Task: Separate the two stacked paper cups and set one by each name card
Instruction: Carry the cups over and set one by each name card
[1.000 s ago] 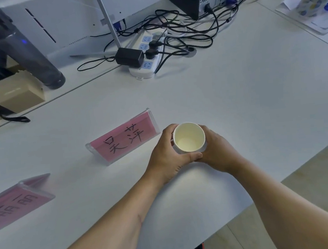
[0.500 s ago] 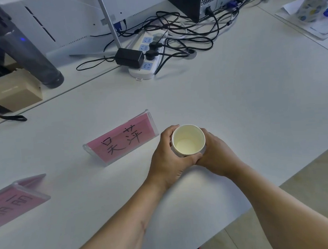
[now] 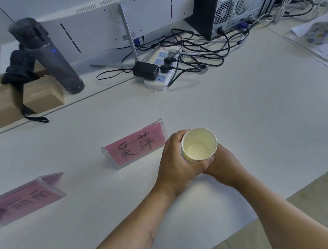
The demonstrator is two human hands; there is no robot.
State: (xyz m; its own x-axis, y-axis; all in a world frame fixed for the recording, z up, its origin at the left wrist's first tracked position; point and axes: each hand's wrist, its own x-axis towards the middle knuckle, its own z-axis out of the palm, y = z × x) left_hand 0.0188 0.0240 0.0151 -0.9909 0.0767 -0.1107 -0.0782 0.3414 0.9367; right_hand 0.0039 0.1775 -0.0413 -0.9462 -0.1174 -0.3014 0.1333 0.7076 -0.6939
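Note:
The stacked paper cups [image 3: 199, 143] are white, mouth up, and sit between both my hands just right of the nearer pink name card [image 3: 136, 145]. My left hand [image 3: 177, 161] wraps the cups from the left. My right hand [image 3: 223, 163] grips them from the right and below. Only the top cup's inside and rim show; the lower cup is mostly hidden by my fingers. A second pink name card [image 3: 23, 199] lies at the left edge of the white table [image 3: 257, 116].
At the back stand a power strip [image 3: 160, 69] with tangled black cables, a monitor back, a computer tower [image 3: 234, 7], a dark bottle [image 3: 48, 55] and cardboard boxes [image 3: 41, 94]. Papers and a mask [image 3: 318, 32] lie far right. The table's front edge runs at lower right.
The cups have risen a little and tilted slightly toward me in both hands. The camera view has shifted, so the far desk items show more.

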